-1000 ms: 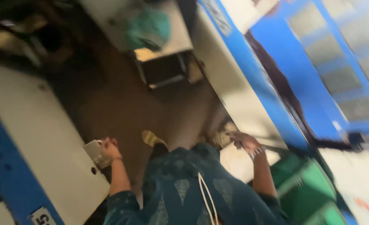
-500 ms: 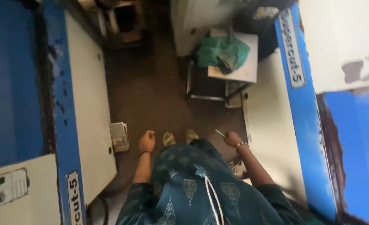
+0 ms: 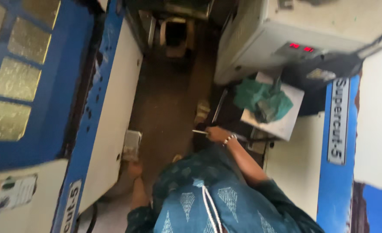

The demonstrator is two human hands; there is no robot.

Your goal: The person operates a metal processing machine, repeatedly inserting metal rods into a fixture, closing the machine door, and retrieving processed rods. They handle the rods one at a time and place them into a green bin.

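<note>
The right hand (image 3: 218, 134) is closed around a thin pale rod (image 3: 198, 132), maybe a pen or a small tool; I cannot tell which. The rod sticks out to the left of the fist, over the brown floor (image 3: 165, 108). A beaded bracelet (image 3: 229, 139) sits on the wrist. The hand is just beside the dark frame of a small stand (image 3: 225, 114), and this stand carries a white board (image 3: 281, 123) with a crumpled green cloth (image 3: 262, 99) lying on it, near the board's upper left edge.

The left hand (image 3: 134, 169) hangs low beside the white side panel of a blue and white machine (image 3: 113, 108). It is blurred, so I cannot tell if the fingers are open or closed. A small grey box (image 3: 131, 145) is mounted on this panel, just above the hand.

Behind the stand is a grey cabinet (image 3: 260, 39) with a red lit display (image 3: 301, 47). The person wears a teal patterned garment (image 3: 217, 194).
</note>
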